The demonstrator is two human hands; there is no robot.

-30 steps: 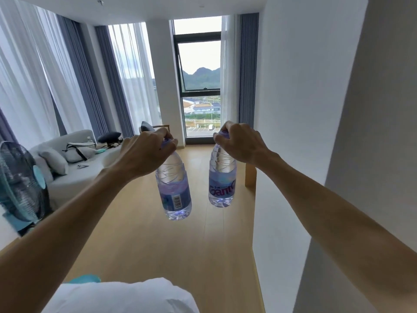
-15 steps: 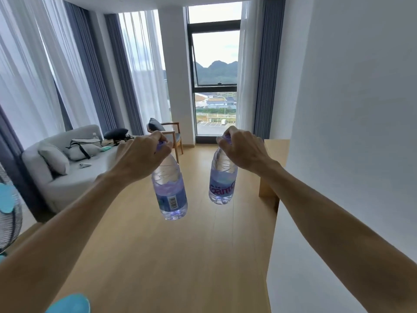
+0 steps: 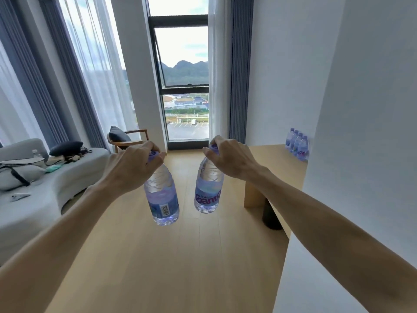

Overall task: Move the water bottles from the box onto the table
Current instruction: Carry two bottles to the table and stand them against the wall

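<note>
White wall [image 3: 352, 154] hides most of the table [image 3: 270, 163].

A water bottle [image 3: 163, 195] hanging from each hand's grip, more bottles [image 3: 297, 144] on the table [image 3: 268, 159] beyond.

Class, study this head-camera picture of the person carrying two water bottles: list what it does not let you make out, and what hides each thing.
1. Caps of both carried bottles: head view, largely covered by the left hand and right hand.
2. Row of bottles on the table: small, overlapping, partly behind the white wall corner, so no sure count.
3. The table: its right part hidden by that wall.
4. The box: not in view.
</note>
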